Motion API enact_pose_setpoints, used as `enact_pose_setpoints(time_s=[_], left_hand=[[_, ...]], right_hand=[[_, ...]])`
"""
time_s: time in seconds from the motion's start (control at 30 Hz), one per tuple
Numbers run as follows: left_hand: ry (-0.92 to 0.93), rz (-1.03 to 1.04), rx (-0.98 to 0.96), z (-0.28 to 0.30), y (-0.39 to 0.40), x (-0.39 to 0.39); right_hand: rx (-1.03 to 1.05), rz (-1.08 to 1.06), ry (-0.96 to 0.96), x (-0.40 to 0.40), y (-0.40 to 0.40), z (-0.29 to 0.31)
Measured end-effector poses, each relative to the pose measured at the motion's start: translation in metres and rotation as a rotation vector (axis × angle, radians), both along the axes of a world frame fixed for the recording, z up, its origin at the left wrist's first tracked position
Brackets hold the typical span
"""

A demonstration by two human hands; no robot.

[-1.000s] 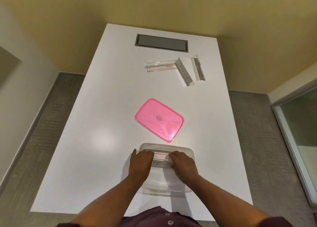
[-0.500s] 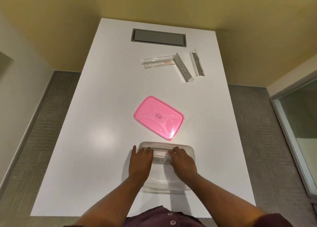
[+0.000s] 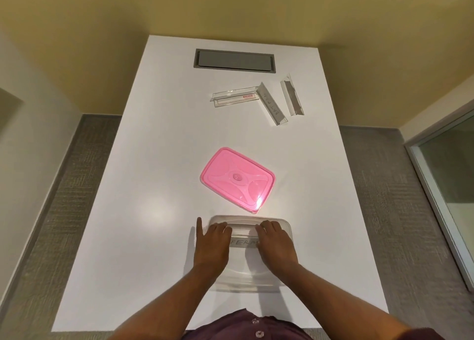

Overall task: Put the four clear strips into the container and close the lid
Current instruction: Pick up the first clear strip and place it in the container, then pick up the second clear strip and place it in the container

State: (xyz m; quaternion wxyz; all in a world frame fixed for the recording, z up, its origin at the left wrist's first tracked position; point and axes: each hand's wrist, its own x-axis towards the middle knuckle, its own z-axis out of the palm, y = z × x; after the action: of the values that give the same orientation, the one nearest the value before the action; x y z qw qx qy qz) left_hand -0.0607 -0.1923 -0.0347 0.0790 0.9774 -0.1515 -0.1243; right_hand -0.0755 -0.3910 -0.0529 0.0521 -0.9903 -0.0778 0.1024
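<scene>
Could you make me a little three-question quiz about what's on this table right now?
1. True or false: the pink lid is on the container.
2. How many clear strips lie at the table's far end? A) two B) three C) four
3. Fill in: the left hand and right hand rest on a strip in the ____.

Key: 1 false; 2 B; 3 container.

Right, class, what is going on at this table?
A person has both hands, left hand and right hand, on a clear strip in the open container. Three more strips lie at the far end of the table. The pink lid lies off, beyond the container.
</scene>
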Motion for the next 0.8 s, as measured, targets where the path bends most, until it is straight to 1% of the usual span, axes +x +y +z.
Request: enact_pose_setpoints(time_s=[0.23,0.3,0.4,0.47,0.53,0.63,0.8], left_hand=[[-0.312,-0.081,-0.155,0.011,0.017,0.01],[-0.372,-0.026,-0.158,0.014,0.017,0.019],[-0.433,0.131,-0.156,0.019,0.019,0.046],[-0.435,0.211,-0.155,0.019,0.024,0.069],[-0.405,0.293,-0.147,0.017,0.032,0.095],[-0.304,0.396,-0.133,0.01,0.05,0.131],[-0.133,0.481,-0.176,-0.021,0.085,0.18]], right_hand=[[0.349,-0.082,-0.076,0.007,-0.023,0.031],[0.442,-0.109,-0.062,0.018,-0.031,0.04],[0.539,-0.195,-0.075,0.046,-0.037,0.052],[0.585,-0.223,-0.115,0.068,-0.037,0.058],[0.621,-0.241,-0.109,0.094,-0.038,0.064],[0.641,-0.265,-0.049,0.134,-0.042,0.07],[0.576,-0.312,0.068,0.208,-0.056,0.064]])
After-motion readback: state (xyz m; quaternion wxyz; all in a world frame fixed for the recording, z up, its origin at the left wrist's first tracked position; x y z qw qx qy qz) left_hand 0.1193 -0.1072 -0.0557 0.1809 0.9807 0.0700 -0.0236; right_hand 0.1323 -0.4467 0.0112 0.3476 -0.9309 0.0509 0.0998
